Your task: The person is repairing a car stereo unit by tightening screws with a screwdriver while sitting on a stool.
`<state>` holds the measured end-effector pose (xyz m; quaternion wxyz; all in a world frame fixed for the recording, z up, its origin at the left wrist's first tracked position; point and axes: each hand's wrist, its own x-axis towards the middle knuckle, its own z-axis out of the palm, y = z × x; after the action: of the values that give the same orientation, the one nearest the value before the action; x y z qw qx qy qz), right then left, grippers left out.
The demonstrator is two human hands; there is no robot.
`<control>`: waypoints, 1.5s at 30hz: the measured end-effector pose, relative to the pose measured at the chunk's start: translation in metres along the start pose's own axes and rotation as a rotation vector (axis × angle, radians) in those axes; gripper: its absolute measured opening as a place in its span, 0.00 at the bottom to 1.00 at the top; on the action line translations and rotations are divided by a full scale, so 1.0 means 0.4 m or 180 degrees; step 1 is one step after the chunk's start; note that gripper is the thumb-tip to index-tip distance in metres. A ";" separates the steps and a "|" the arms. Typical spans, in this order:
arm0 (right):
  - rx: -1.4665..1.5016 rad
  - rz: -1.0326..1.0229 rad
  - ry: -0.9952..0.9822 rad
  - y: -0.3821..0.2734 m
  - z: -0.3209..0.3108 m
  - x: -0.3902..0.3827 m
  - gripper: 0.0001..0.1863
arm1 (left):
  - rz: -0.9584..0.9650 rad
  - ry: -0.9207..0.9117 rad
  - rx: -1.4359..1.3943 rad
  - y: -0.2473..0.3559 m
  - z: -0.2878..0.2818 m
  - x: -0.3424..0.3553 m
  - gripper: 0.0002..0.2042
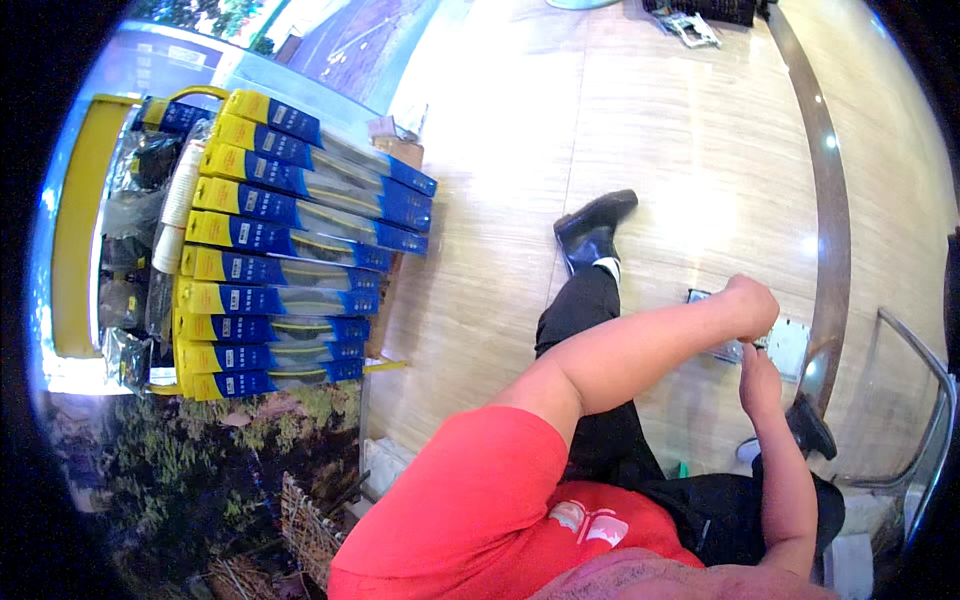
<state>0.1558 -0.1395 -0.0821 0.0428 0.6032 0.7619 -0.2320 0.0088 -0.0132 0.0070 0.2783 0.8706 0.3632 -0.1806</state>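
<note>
Head view: the person's left hand (752,307) lay above and right of centre, its fingers curled inward, while the right hand (762,385) stood just below it with its fingertips raised toward it. A small pale thing (762,343) showed in the narrow gap between the two hands; whether either hand pinched it could not be told, since the fingers largely hid it. Beyond the hands, a flat pale sheet (792,352) was seen on or above the tiled floor (690,140), partly covered by them. The left arm crossed from a red shirt (450,490); below it ran black trousers (585,308), one leg ending in a black boot (597,230) and a dark shoe (812,428) showing near the right forearm. At left, a yellow rack (80,230) carried a fanned row of blue-and-yellow packets (290,235), with a cardboard box (403,152) behind their upper right ends. A dark strip (830,190) curved down the floor at right, near a bent metal tube (940,375).
</note>
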 end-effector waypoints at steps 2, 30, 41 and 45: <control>-0.0197 0.0036 0.0136 0.007 0.010 0.004 0.12 | -0.0015 0.0077 -0.0040 -0.001 -0.001 -0.005 0.12; 0.0322 0.0224 -0.0052 0.017 0.014 0.008 0.16 | 0.0025 0.0061 -0.0130 0.008 -0.002 -0.003 0.10; 0.0435 0.0102 0.0147 0.027 0.033 0.004 0.14 | 0.0048 0.0061 -0.0103 0.010 0.001 0.000 0.10; 0.0340 0.0413 -0.0172 0.013 0.010 0.011 0.15 | 0.0039 0.0019 -0.0092 0.010 0.000 -0.002 0.10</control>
<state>0.1586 -0.1362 -0.0887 0.0460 0.6463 0.7063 -0.2853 0.0110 -0.0161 0.0088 0.2910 0.8692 0.3613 -0.1711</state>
